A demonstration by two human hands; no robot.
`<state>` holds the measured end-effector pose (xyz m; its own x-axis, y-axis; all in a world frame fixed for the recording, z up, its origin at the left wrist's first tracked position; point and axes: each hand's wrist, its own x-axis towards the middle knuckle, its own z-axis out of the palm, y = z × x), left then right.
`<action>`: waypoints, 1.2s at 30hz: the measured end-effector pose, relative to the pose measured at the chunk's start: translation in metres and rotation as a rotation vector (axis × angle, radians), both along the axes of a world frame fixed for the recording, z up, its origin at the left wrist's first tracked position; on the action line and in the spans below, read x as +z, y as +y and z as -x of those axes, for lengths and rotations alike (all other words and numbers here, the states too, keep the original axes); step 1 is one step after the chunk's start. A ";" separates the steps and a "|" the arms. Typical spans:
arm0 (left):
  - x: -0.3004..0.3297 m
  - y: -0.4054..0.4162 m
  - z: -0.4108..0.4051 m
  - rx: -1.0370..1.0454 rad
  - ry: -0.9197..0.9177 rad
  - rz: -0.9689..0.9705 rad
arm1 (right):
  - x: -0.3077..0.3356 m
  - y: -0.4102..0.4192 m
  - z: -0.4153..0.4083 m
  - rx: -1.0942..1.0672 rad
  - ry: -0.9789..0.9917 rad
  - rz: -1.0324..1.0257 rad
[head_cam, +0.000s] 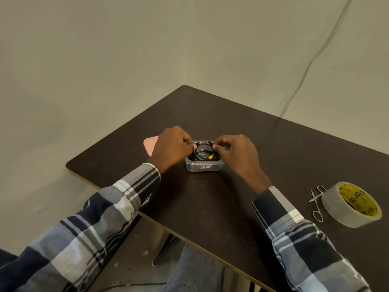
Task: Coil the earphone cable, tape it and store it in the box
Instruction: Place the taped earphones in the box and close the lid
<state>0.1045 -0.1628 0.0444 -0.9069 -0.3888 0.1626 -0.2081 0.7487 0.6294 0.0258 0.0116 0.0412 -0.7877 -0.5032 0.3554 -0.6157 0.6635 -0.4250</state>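
Observation:
A small clear plastic box [203, 167] with a red label stands on the dark table [210, 203]. Inside it lies the coiled black earphone cable [202, 151], with a small yellow spot on the coil. My left hand [172, 147] pinches the coil's left side at the box rim. On the opposite side, my right hand [235, 153] pinches the coil. Both hands hover right over the box, with curled fingers hiding part of the coil.
A pink lid [149, 147] lies flat just left of the box, partly behind my left hand. At the right of the table lie a roll of clear tape [350, 204] and small metal scissors [316, 202]. A thin cable [311, 62] hangs along the wall.

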 end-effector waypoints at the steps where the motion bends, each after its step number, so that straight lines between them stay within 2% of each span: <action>1: -0.001 -0.001 0.001 -0.003 -0.010 -0.001 | 0.000 0.000 -0.001 0.009 0.030 -0.045; 5: -0.002 -0.003 0.006 0.003 -0.063 -0.040 | 0.002 -0.004 -0.002 0.027 0.070 -0.210; 10: -0.009 0.001 0.009 0.003 -0.060 -0.089 | 0.008 -0.011 0.002 -0.051 -0.016 -0.232; 13: -0.012 0.000 0.002 -0.027 0.050 -0.161 | 0.009 -0.012 0.008 -0.036 -0.140 -0.098; 15: -0.012 -0.005 -0.004 -0.064 0.152 -0.258 | 0.015 -0.011 0.010 -0.025 -0.255 0.088; 18: -0.006 -0.016 -0.011 -0.063 0.286 -0.388 | 0.025 -0.012 0.012 -0.017 -0.305 0.336; 20: -0.003 -0.027 -0.014 -0.012 0.321 -0.366 | 0.032 -0.017 0.015 0.003 -0.308 0.417; 22: -0.005 -0.045 -0.017 0.010 0.244 -0.257 | 0.035 -0.025 0.020 0.020 -0.313 0.428; 27: -0.014 -0.069 -0.028 -0.058 -0.255 0.163 | 0.030 -0.051 0.026 0.091 -0.312 0.293; 29: -0.016 -0.068 -0.028 -0.086 -0.378 0.242 | 0.026 -0.061 0.025 0.123 -0.280 0.181; 33: -0.022 -0.072 -0.022 -0.069 -0.315 0.221 | 0.020 -0.078 0.024 0.139 -0.250 -0.102; 36: -0.026 -0.077 -0.019 -0.036 -0.305 0.207 | 0.015 -0.086 0.026 0.135 -0.271 -0.197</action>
